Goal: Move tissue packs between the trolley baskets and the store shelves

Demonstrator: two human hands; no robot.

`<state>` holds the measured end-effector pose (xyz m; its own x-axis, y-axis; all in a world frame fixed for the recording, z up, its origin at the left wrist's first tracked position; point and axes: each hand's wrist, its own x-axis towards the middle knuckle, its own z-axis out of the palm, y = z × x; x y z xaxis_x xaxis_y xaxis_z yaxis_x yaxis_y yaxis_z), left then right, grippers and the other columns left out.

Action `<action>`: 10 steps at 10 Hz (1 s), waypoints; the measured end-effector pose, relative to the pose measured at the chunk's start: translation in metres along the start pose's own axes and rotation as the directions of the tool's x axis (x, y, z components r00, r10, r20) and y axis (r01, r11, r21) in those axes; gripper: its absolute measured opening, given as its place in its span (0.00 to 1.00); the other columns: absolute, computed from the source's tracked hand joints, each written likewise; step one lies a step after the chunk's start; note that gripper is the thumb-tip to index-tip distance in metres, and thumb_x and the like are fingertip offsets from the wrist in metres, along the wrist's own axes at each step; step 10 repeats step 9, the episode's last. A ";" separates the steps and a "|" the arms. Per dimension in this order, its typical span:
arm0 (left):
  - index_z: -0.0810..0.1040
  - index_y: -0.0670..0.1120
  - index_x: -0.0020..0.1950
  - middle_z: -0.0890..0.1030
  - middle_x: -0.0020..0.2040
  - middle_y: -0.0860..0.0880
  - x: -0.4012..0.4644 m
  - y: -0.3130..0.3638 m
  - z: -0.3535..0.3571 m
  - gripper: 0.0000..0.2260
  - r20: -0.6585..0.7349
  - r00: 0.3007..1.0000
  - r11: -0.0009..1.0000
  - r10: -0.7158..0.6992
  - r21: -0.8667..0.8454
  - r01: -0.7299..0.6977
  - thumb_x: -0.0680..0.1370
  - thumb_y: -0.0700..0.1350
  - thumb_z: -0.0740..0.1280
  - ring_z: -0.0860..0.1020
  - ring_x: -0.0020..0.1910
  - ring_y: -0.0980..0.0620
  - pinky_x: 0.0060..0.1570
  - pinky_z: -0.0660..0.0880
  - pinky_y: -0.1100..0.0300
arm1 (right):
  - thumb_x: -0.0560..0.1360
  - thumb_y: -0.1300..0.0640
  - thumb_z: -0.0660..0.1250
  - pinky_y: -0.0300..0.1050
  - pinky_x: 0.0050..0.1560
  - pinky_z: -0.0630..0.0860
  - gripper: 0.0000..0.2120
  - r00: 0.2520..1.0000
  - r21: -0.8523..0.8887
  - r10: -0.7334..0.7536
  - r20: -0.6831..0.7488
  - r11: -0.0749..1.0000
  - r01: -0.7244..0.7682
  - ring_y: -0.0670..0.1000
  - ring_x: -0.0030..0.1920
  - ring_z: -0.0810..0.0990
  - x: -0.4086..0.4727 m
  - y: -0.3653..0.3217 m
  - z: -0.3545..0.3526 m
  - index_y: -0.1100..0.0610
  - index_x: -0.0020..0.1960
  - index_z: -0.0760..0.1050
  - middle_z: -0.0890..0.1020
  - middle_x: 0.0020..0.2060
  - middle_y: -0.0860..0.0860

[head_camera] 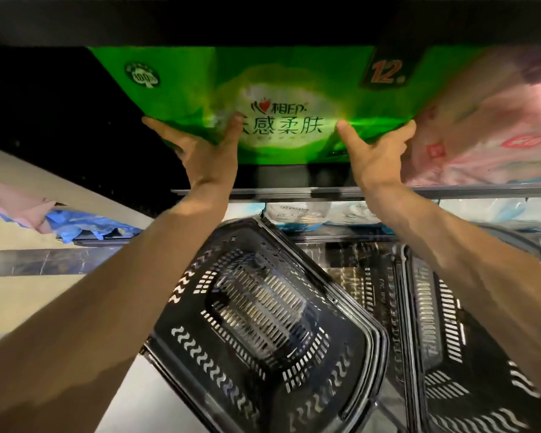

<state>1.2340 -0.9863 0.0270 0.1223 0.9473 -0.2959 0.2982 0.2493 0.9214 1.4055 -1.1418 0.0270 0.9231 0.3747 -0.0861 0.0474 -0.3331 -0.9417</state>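
Dim store aisle, dark metal shelving ahead and pale floor tiles below. Both hands are raised to the large green plastic-wrapped tissue pack (263, 98) at the level of the upper shelf. My left hand (205, 151) grips its lower left corner, thumb on the printed front and fingers going under the edge; my right hand (375, 151) grips the lower right part the same way, fingers curled round the bottom edge. The pack's lower edge hangs out past the shelf lip (294, 192), with the shelf above close over its top.

Just beside it on the right, touching it, sits a soft pink plastic-wrapped tissue pack (481, 135). Below the lip, white-and-blue packs (310, 212) lie on the lower shelf. Under my forearms are two black slotted plastic trolley baskets, the near one (263, 323) tilted and the other (450, 339) to its right; neither shows any pack inside.

With both baskets bare, I judge this pack is either the last one going onto the shelf or the first one coming off; one still cannot tell which.

Hidden: the fingertips under the pack, its rear and how far it rests on the shelf. The pink pack is blurred, the left shelf bay is black, and the right basket is cut off by the frame.
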 end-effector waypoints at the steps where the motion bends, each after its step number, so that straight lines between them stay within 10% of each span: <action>1: 0.29 0.70 0.75 0.55 0.83 0.44 -0.010 0.003 -0.007 0.68 0.012 0.999 0.999 -0.030 0.030 0.030 0.50 0.79 0.74 0.69 0.76 0.41 0.68 0.74 0.39 | 0.69 0.39 0.77 0.63 0.74 0.66 0.55 1.000 -0.006 -0.022 0.005 1.000 0.022 0.65 0.73 0.69 -0.002 0.003 -0.005 0.66 0.79 0.52 0.66 0.75 0.66; 4: 0.28 0.52 0.80 0.52 0.84 0.41 -0.013 0.008 -0.007 0.61 0.017 1.000 0.990 0.016 0.136 -0.018 0.71 0.66 0.75 0.58 0.81 0.44 0.77 0.56 0.53 | 0.70 0.44 0.79 0.57 0.72 0.70 0.49 0.999 -0.036 -0.027 0.018 0.999 0.027 0.59 0.70 0.72 0.002 0.004 -0.016 0.67 0.77 0.56 0.69 0.73 0.63; 6: 0.31 0.56 0.81 0.67 0.78 0.37 -0.017 0.005 -0.021 0.60 0.013 1.000 0.968 0.008 0.252 -0.011 0.68 0.72 0.72 0.75 0.70 0.38 0.73 0.68 0.45 | 0.68 0.40 0.79 0.46 0.76 0.64 0.54 0.994 -0.048 0.021 0.105 0.999 -0.016 0.51 0.70 0.71 -0.002 0.007 -0.027 0.63 0.79 0.53 0.69 0.72 0.57; 10: 0.48 0.46 0.84 0.55 0.82 0.40 -0.066 0.000 -0.048 0.42 0.238 0.957 0.778 0.164 0.566 -0.274 0.80 0.62 0.66 0.56 0.81 0.40 0.78 0.58 0.45 | 0.67 0.41 0.79 0.49 0.79 0.60 0.57 0.955 -0.162 0.066 0.288 0.987 -0.020 0.52 0.77 0.65 -0.024 0.010 -0.055 0.57 0.82 0.49 0.66 0.76 0.54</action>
